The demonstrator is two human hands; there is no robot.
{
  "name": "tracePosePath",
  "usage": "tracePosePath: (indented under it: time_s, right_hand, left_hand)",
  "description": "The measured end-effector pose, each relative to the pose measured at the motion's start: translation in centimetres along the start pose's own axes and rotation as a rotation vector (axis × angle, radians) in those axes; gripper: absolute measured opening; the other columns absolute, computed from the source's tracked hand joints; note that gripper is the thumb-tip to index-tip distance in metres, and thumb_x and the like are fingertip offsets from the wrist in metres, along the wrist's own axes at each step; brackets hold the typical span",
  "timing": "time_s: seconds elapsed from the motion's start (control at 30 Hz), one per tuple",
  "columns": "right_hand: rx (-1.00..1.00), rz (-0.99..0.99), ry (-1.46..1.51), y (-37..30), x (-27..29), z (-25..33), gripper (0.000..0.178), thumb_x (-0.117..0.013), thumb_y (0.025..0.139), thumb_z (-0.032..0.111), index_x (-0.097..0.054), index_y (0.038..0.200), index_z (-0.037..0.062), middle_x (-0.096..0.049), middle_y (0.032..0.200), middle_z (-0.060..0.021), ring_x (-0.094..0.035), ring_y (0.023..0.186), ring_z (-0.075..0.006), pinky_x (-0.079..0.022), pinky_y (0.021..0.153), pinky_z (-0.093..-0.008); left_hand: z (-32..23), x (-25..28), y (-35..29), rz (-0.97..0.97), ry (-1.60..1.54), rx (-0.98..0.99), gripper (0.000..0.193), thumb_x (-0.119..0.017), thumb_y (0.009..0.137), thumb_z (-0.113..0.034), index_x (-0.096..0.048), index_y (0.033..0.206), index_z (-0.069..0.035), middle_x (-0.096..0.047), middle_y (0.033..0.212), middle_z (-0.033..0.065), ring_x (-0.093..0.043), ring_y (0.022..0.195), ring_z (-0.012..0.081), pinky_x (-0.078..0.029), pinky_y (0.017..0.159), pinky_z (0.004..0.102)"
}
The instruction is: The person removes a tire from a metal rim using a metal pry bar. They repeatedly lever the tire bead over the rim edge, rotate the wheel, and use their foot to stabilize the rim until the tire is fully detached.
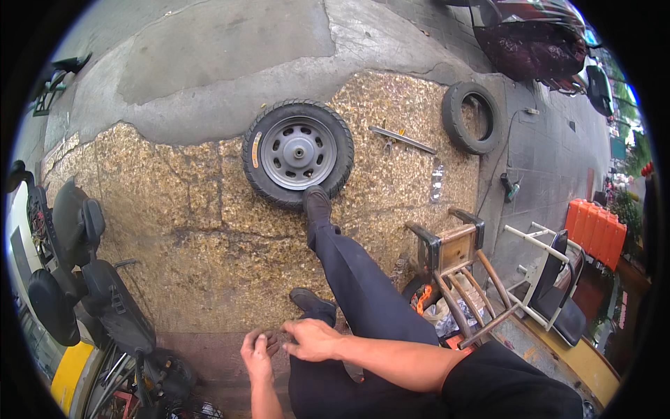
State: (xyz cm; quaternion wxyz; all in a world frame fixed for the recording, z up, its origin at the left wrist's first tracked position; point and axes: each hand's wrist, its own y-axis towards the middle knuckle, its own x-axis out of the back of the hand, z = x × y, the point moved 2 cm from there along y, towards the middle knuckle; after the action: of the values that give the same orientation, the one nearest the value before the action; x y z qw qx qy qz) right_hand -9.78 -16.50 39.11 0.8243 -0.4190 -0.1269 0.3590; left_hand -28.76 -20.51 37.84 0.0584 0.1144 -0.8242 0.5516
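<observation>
Near the lower middle, my left hand (258, 353) and my right hand (313, 340) are close together over my legs. Fingers on both are loosely curled and a little apart, with nothing visible in them. My right forearm crosses my lap from the right. Beyond my legs a wheel (299, 152) lies flat on the ground, a black tyre around a grey rim. One of my shoes (317, 204) rests against the tyre's near edge. To the right of the wheel lie a long metal bar (403, 140) and a clear flattened plastic piece (437, 181).
A loose tyre (452, 119) lies farther right. Closer stand a wooden stool (457, 249) and a white-framed chair (558, 307). A dark green tool (510, 187) lies near a cable. Scooter parts (112, 300) crowd the left, an orange container (594, 232) the right, a covered motorcycle (534, 49) the back.
</observation>
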Motion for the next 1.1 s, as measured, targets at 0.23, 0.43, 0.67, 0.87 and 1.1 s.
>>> tracePosePath:
  time_s: [0.23, 0.43, 0.67, 0.87, 1.1]
  right_hand:
    - [-0.008, -0.035, 0.012, -4.6, -2.9, 0.3, 0.04, -0.063, 0.089, 0.025, -0.059, 0.12, 0.0, -0.068, 0.112, -0.0209, -0.063, 0.109, -0.0365, -0.049, 0.093, -0.0449]
    - [0.062, -0.004, 0.063, -4.5, -4.8, 2.1, 0.036, -0.062, 0.089, 0.026, -0.06, 0.115, 0.0019, -0.069, 0.108, -0.0216, -0.064, 0.105, -0.0392, -0.05, 0.089, -0.0473]
    - [-0.003, 0.046, -0.011, -1.4, 1.7, 0.3, 0.039, -0.063, 0.089, 0.028, -0.059, 0.116, 0.001, -0.069, 0.105, -0.0213, -0.064, 0.104, -0.0392, -0.05, 0.088, -0.0477]
    - [-0.028, -0.04, 0.036, -5.0, 1.6, -0.7, 0.037, -0.063, 0.088, 0.028, -0.059, 0.113, -0.0001, -0.069, 0.102, -0.02, -0.065, 0.101, -0.0392, -0.051, 0.086, -0.0468]
    - [0.035, 0.02, 0.048, -7.8, -5.4, -1.4, 0.043, -0.062, 0.088, 0.028, -0.06, 0.123, 0.0021, -0.068, 0.112, -0.0224, -0.063, 0.11, -0.038, -0.049, 0.094, -0.0456]
  left_hand:
    - [0.8, -1.4, -3.8, 0.195, -0.061, -0.063, 0.033, -0.056, 0.096, -0.014, -0.055, 0.125, 0.002, -0.067, 0.103, 0.0154, -0.069, 0.085, 0.0215, -0.057, 0.071, 0.0295]
    - [1.8, 2.4, -6.0, 0.07, -0.025, -0.022, 0.028, -0.053, 0.096, -0.007, -0.056, 0.121, 0.005, -0.066, 0.104, 0.0155, -0.07, 0.086, 0.022, -0.059, 0.072, 0.0311]
    - [0.1, -2.1, -3.3, -0.032, -0.047, 0.106, 0.03, -0.053, 0.097, -0.009, -0.055, 0.122, 0.006, -0.064, 0.105, 0.0175, -0.068, 0.089, 0.0231, -0.059, 0.073, 0.0336]
    - [-0.2, -5.7, -4.9, 0.214, -0.138, -0.055, 0.028, -0.055, 0.096, -0.007, -0.057, 0.12, 0.006, -0.068, 0.1, 0.0146, -0.068, 0.085, 0.0204, -0.057, 0.075, 0.0296]
    - [2.9, -1.0, -8.3, 0.071, -0.006, 0.002, 0.031, -0.056, 0.094, -0.012, -0.057, 0.121, 0.004, -0.066, 0.103, 0.0152, -0.07, 0.083, 0.0227, -0.058, 0.072, 0.032]
